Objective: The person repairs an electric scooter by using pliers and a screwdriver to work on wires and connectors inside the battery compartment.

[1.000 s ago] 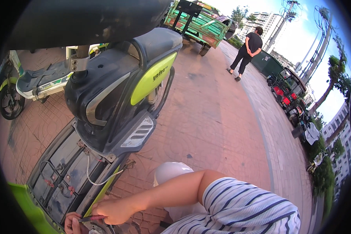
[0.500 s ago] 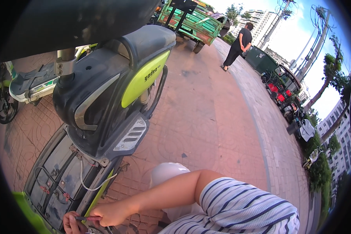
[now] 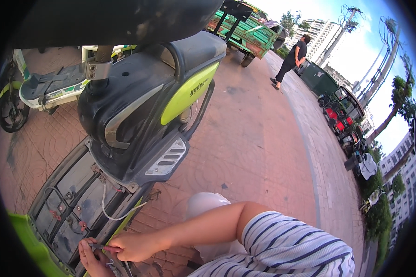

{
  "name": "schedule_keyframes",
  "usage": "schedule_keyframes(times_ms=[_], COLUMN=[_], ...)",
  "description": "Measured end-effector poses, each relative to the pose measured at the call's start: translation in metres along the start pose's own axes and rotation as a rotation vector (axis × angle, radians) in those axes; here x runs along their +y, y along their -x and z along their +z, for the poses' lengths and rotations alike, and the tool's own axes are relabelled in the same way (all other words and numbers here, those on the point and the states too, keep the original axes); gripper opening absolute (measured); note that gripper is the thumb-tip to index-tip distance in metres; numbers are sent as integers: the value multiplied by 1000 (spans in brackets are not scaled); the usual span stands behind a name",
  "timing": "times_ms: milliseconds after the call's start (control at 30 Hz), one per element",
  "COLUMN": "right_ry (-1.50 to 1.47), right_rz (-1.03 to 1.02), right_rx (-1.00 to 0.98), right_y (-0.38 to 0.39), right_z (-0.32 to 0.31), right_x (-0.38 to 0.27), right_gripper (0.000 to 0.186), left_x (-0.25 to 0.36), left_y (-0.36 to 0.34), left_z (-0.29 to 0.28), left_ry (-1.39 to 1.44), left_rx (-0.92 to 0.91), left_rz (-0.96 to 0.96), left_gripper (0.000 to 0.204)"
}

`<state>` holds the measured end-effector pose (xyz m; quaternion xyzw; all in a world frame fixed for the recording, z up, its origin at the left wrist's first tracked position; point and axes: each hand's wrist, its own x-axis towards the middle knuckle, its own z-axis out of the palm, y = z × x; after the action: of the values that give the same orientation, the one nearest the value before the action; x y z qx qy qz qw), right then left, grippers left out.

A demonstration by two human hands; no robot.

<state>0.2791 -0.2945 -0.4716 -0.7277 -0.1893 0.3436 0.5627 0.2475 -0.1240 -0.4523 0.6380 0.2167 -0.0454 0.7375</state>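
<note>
At the lower left, my right hand (image 3: 130, 246) is closed round a slim tool with a reddish handle (image 3: 112, 249). Its grey far end reaches the fingers of my left hand (image 3: 93, 261), which are pinched together; what lies in them is too small to make out. A thin pale wire end shows just below. Both hands are beside the uncovered footboard of an electric scooter (image 3: 138, 111). In the open battery bay (image 3: 78, 207) lie dark blocks with cables and reddish terminals. A loose white cable (image 3: 107, 213) loops out over the bay's right edge.
A bright green panel (image 3: 30, 244) borders the bay at lower left. Another scooter (image 3: 51, 90) stands behind on the left. Farther off are a green cargo cart (image 3: 245, 34), a person in black (image 3: 293, 60) and parked vehicles (image 3: 342, 117) along the brick pavement (image 3: 259, 138).
The view has shifted, so the scooter sits farther right. My left hand has turned, with its fingers now more upright by the tool's end. The right hand keeps its hold. The distant person has stepped.
</note>
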Motion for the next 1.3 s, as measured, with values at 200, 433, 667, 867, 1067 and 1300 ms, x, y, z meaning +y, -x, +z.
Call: schedule_keyframes(times_ms=[200,433,667,867,1067,1300], right_ry=[-194,-234,-427,-431,-329,-307], right_rz=[165,146,123,117,107,108], right_rx=[-122,-129,-98,-103,-56,-132], right_y=[7,8,0,-4,1,14], right_z=[-9,-5,16,9,5,2], right_x=[-25,-27,-8,-7,-18,-28], right_gripper=[22,32,23,27,32,39], left_x=[9,6,10,10,5,12], left_y=[10,4,9,8,6,13], left_z=[9,-6,-3,-1,-8,-4], left_ry=[75,235,297,390,313,280], left_rx=[51,-49,76,56,14,9], left_rz=[55,1,-89,-107,-33,26], left_gripper=[35,38,40,42,41,42])
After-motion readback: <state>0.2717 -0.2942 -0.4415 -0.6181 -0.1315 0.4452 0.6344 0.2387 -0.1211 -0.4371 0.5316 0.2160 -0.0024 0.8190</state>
